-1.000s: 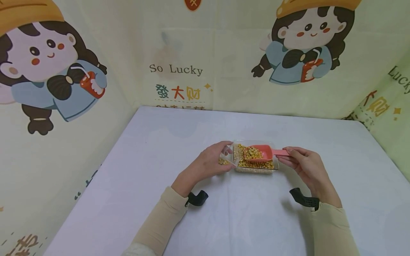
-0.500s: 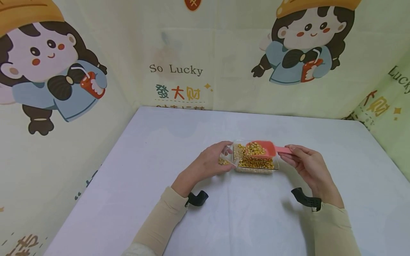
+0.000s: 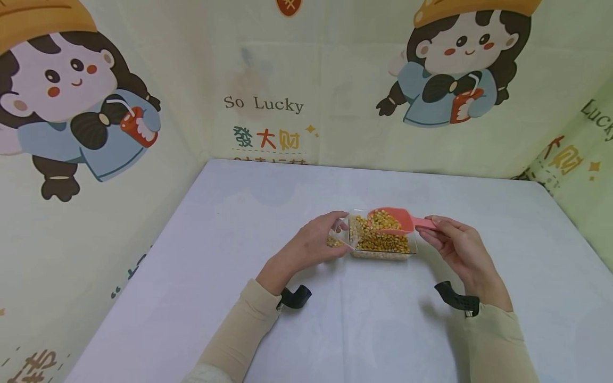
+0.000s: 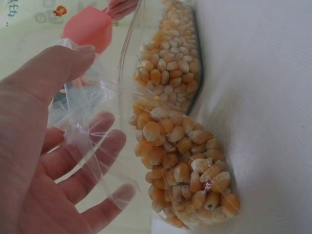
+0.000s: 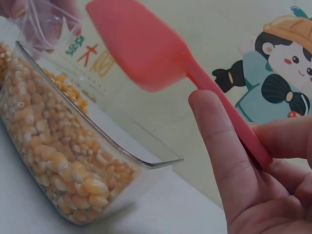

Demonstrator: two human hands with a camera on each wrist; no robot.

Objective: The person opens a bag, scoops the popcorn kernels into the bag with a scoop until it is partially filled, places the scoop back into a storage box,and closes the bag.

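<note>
My right hand (image 3: 457,247) pinches the handle of a pink scoop (image 3: 407,219), raised above a clear glass container (image 3: 383,255). Corn kernels (image 3: 381,219) lie heaped in the scoop's bowl. More kernels fill the container, as the right wrist view shows through its wall (image 5: 63,141). To the container's left, my left hand (image 3: 313,236) holds the mouth of a clear plastic bag (image 4: 92,141) between thumb and curled fingers. Kernels (image 4: 185,170) are in the bottom of that bag, which stands against the container's end.
A white-covered table (image 3: 268,319) lies under everything. Behind it and at both sides hang cloth walls (image 3: 335,106) printed with cartoon figures and lettering. Black wrist mounts (image 3: 297,297) stick out from both sleeves.
The scoop has risen out of the kernels and tilted a little, carrying a load of corn. My right hand has shifted slightly up with it. My left hand and the bag stay put.
</note>
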